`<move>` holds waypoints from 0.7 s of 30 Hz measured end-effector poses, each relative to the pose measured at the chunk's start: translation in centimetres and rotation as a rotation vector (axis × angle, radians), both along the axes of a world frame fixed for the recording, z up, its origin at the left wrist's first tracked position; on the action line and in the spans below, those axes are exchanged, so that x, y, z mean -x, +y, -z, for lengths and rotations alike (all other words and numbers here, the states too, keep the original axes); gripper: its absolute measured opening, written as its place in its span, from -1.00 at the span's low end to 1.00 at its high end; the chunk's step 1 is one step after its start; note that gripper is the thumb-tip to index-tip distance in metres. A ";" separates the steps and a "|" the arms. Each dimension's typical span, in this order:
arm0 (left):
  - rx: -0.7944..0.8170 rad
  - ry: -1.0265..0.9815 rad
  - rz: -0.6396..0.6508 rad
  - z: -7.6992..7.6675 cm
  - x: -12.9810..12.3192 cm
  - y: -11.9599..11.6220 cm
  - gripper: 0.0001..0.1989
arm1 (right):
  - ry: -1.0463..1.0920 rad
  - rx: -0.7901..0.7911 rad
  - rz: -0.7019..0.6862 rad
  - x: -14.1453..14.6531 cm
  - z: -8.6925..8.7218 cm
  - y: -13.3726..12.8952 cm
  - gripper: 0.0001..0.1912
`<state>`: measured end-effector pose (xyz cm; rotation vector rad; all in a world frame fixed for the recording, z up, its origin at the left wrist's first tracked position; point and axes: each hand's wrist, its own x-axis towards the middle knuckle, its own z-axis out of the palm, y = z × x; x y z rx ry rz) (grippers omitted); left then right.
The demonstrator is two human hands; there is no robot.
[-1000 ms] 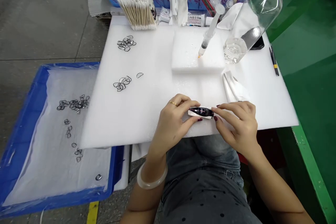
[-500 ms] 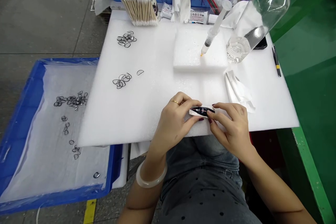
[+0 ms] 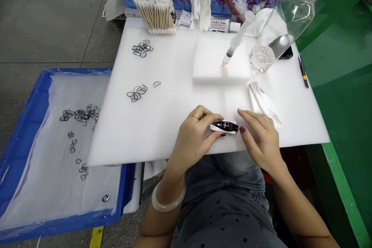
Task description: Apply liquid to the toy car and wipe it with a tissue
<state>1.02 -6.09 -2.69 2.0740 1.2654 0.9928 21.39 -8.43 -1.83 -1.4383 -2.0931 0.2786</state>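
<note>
A small white toy car (image 3: 224, 126) with a glossy black top lies near the front edge of the white foam sheet (image 3: 168, 124). My left hand (image 3: 195, 133) pinches it at its left end, thumb on the near side and fingers on the far side. My right hand (image 3: 261, 139) is just off the car's right end, thumb and fingers apart, holding nothing. Beyond the right hand is a crumpled white cloth (image 3: 263, 104). On the left of the sheet are two groups of thin black-rimmed clear pieces (image 3: 137, 93), with a single piece beside the nearer group.
A syringe (image 3: 236, 40) stands tilted in a foam block (image 3: 209, 62). Right of it are a clear bottle (image 3: 286, 23) and tweezers (image 3: 303, 71). Cotton swabs (image 3: 157, 15) and tubes (image 3: 219, 25) line the back. A blue tray (image 3: 26, 120) with more rimmed pieces sits at lower left.
My right hand has let go of the toy car and drawn slightly right, its fingers spreading apart. The left hand keeps its pinch. The view has shifted slightly.
</note>
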 end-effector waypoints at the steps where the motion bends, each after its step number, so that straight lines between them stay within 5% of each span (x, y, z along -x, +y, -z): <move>1: 0.003 -0.001 0.002 0.0 0.0 0.0 -0.72 | 0.040 -0.007 0.008 -0.2 0.0 0.0 -0.65; 11: 0.029 0.003 -0.015 0.0 0.0 -0.1 -0.71 | -0.020 -0.126 -0.074 -0.2 0.0 -0.5 -0.75; 15: 0.039 0.001 -0.016 0.0 -0.1 0.0 -0.74 | 0.115 -0.142 -0.145 -0.4 -0.3 -0.7 -0.85; 21: 0.045 0.002 -0.022 0.0 0.0 -0.1 -0.75 | 0.086 -0.134 -0.055 -0.3 -0.1 -0.5 -0.79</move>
